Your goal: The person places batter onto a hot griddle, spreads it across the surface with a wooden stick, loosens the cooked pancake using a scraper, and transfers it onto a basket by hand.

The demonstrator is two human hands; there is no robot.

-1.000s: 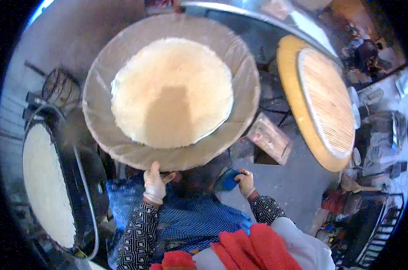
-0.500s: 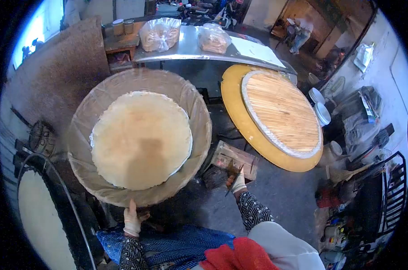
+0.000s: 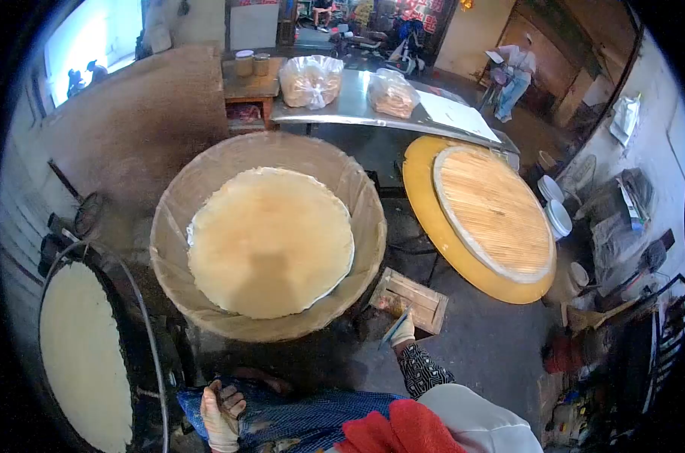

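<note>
My left hand (image 3: 222, 414), in a pale glove with bare fingertips, is raised over the blue checked apron (image 3: 305, 415); its fingers are curled and apart, holding nothing. In my right hand (image 3: 404, 331) is a thin blue scraper (image 3: 393, 328), seen nearly edge-on beside a small wooden box (image 3: 425, 302). A large cloth-lined round basket (image 3: 169, 226) stands in front of me, with a stack of thin round flatbreads (image 3: 274, 226) in it. At the left, a pale round sheet of batter (image 3: 82, 362) lies on a dark griddle.
A slatted round board (image 3: 497, 215) rests on a yellow disc (image 3: 425, 189) at the right. Behind is a metal table (image 3: 342, 109) with bagged flatbreads (image 3: 312, 81). A person (image 3: 518, 72) stands in the far back right. A curved metal rod (image 3: 150, 325) rises beside the griddle.
My left hand has come off the basket's rim and moved down to the apron. My right hand has moved beside the wooden box with the scraper. The view has shifted, showing more of the room behind.
</note>
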